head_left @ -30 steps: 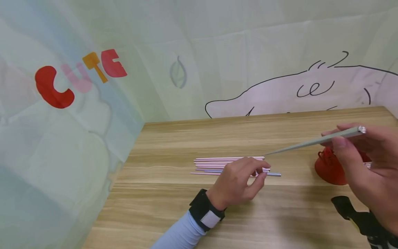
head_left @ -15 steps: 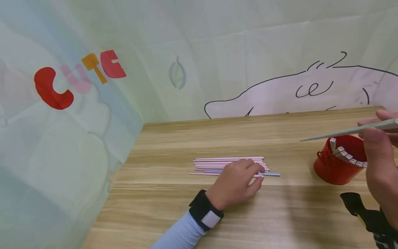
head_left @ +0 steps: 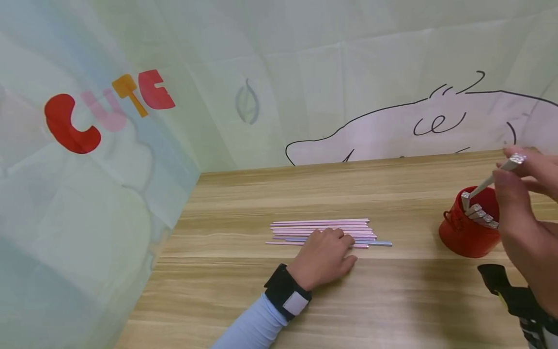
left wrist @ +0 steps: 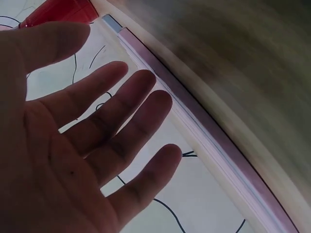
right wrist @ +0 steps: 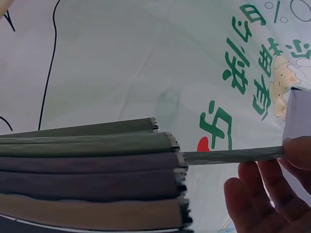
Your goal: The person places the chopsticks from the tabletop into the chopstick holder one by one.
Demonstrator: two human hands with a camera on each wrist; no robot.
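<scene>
My right hand [head_left: 523, 213] pinches a pale green chopstick [head_left: 501, 173] near its silver-patterned end, between thumb and fingertips. The chopstick slants down into a small red bucket [head_left: 466, 240], where its tip is hidden. Several chopsticks [right wrist: 87, 170] stand bunched in that bucket, close in front of the right wrist camera. My left hand [head_left: 324, 259] lies palm down by a row of pink chopsticks [head_left: 320, 224], its fingers overlapping them. One blue chopstick [head_left: 382, 244] juts out to the right of the row. In the left wrist view the left fingers [left wrist: 141, 121] are spread and relaxed.
The wooden table [head_left: 218, 286] runs back to a printed cloth [head_left: 370, 63] with a line drawing. Another cloth, with the word CUTE [head_left: 157, 89], hangs along the left. At the right edge of the right wrist view is a pale box-like thing [right wrist: 297, 116].
My right hand has brought the green chopstick from the air left of the bucket over it, tilting its tip downward into it. My left hand has slid slightly left, fingers loosening off the row.
</scene>
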